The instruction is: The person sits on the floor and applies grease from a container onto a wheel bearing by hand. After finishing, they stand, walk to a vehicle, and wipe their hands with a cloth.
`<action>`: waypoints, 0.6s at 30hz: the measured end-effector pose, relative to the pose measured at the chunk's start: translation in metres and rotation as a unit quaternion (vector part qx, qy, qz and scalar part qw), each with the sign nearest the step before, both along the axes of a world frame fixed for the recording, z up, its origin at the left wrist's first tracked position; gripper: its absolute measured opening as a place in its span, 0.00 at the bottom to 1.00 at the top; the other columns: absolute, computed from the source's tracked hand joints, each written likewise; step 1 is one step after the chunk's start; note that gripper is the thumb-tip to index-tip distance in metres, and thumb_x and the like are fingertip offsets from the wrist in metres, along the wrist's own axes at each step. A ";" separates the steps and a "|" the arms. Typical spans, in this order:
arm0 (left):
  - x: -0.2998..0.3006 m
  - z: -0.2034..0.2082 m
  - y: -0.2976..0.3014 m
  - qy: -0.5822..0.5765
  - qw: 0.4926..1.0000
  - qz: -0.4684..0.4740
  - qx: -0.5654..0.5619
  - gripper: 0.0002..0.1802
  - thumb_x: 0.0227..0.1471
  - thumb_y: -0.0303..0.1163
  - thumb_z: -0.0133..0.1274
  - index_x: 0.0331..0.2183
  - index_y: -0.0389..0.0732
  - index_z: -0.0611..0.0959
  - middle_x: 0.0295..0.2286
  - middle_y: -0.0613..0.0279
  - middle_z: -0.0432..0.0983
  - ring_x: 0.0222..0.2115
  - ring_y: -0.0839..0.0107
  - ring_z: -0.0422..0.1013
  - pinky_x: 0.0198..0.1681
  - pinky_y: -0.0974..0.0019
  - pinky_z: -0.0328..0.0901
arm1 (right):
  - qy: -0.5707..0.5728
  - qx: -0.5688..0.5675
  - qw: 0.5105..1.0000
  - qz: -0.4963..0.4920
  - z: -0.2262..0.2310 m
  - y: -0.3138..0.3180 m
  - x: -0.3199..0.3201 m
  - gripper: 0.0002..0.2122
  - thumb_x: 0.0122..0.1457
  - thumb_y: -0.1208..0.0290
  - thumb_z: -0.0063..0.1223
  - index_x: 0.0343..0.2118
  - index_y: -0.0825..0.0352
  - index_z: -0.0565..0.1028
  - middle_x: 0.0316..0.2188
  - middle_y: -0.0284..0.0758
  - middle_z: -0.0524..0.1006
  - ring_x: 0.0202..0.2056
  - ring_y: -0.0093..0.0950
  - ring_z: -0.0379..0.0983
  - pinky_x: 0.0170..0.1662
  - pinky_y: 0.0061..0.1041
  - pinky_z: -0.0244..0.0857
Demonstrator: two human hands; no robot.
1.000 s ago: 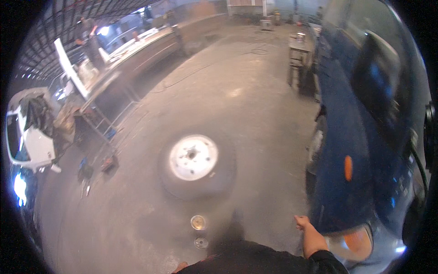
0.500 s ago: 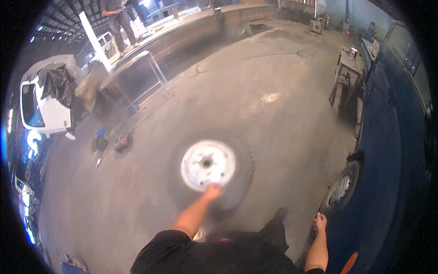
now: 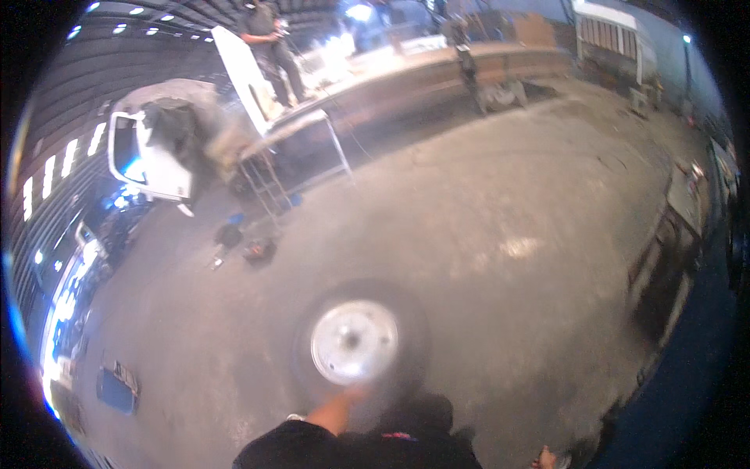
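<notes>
White-rimmed and dark-tyred, a wheel is seen on the floor, face upward, directly before the person's black shirt. Its near edge is overlapped by the blurred left hand; whether contact is made, and whether the fingers are apart or together, cannot be told. Well apart from the wheel, the right hand is partly shown at the lower edge, its fingers likewise unclear.
</notes>
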State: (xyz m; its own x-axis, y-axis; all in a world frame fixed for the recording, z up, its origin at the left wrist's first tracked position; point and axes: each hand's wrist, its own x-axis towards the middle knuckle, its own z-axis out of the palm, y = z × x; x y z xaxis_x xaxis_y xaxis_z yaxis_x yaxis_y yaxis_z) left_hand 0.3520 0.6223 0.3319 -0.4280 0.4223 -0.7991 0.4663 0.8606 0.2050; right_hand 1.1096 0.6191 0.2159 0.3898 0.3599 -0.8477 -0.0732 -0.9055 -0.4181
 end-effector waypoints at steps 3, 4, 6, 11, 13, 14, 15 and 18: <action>0.001 -0.025 0.023 0.082 0.977 -0.184 0.074 0.22 0.47 0.42 0.54 0.46 0.49 0.77 0.30 0.57 0.78 0.28 0.61 0.75 0.27 0.53 0.71 | 0.027 0.114 0.991 0.070 0.106 0.168 0.006 0.18 0.61 0.48 0.41 0.27 0.60 0.65 0.14 0.31 0.61 0.13 0.27 0.56 0.16 0.32 0.50; 0.016 -0.025 0.054 0.072 0.989 -0.115 0.051 0.22 0.47 0.43 0.53 0.45 0.49 0.77 0.31 0.56 0.78 0.29 0.61 0.75 0.29 0.54 0.70 | 0.018 0.174 0.984 0.039 0.087 0.219 0.021 0.17 0.60 0.50 0.44 0.35 0.62 0.66 0.16 0.33 0.64 0.13 0.28 0.60 0.16 0.31 0.55; 0.033 -0.031 0.087 0.061 0.998 0.010 0.006 0.23 0.48 0.47 0.50 0.44 0.47 0.79 0.34 0.51 0.78 0.34 0.60 0.75 0.37 0.56 0.69 | 0.008 0.240 0.970 0.029 0.063 0.306 0.032 0.19 0.60 0.53 0.48 0.43 0.65 0.68 0.18 0.35 0.68 0.14 0.28 0.64 0.18 0.30 0.62; 0.079 -0.056 0.196 0.093 0.995 0.034 0.009 0.19 0.50 0.42 0.46 0.39 0.42 0.82 0.37 0.49 0.77 0.38 0.56 0.75 0.42 0.56 0.68 | 0.004 0.209 0.964 0.165 0.084 0.481 0.040 0.22 0.58 0.52 0.50 0.47 0.64 0.66 0.22 0.36 0.70 0.17 0.28 0.67 0.18 0.28 0.62; 0.120 -0.061 0.267 0.115 0.991 0.038 0.056 0.18 0.50 0.38 0.45 0.38 0.41 0.83 0.37 0.49 0.77 0.39 0.54 0.74 0.43 0.56 0.68 | -0.037 0.161 0.953 0.255 0.097 0.526 0.059 0.22 0.58 0.53 0.50 0.47 0.66 0.67 0.19 0.35 0.70 0.17 0.28 0.67 0.20 0.28 0.65; 0.148 -0.052 0.317 0.119 0.988 0.048 0.090 0.17 0.50 0.36 0.44 0.37 0.40 0.83 0.37 0.49 0.77 0.39 0.53 0.74 0.43 0.55 0.67 | -0.043 0.143 0.952 0.267 0.090 0.539 0.084 0.21 0.58 0.55 0.51 0.45 0.68 0.68 0.16 0.34 0.69 0.15 0.27 0.66 0.20 0.28 0.65; 0.206 -0.001 0.402 0.089 0.982 0.115 0.121 0.19 0.50 0.40 0.45 0.37 0.39 0.82 0.40 0.47 0.76 0.41 0.50 0.73 0.44 0.53 0.67 | -0.097 0.120 0.963 0.219 0.105 0.536 0.130 0.22 0.59 0.54 0.50 0.45 0.69 0.69 0.16 0.34 0.69 0.15 0.28 0.66 0.20 0.29 0.65; 0.252 0.035 0.492 0.022 0.984 -0.048 0.172 0.26 0.52 0.46 0.45 0.46 0.36 0.78 0.48 0.44 0.70 0.51 0.50 0.65 0.53 0.53 0.61 | -0.127 0.090 0.972 0.177 0.116 0.581 0.143 0.23 0.59 0.51 0.49 0.43 0.70 0.70 0.15 0.34 0.68 0.14 0.32 0.65 0.21 0.31 0.64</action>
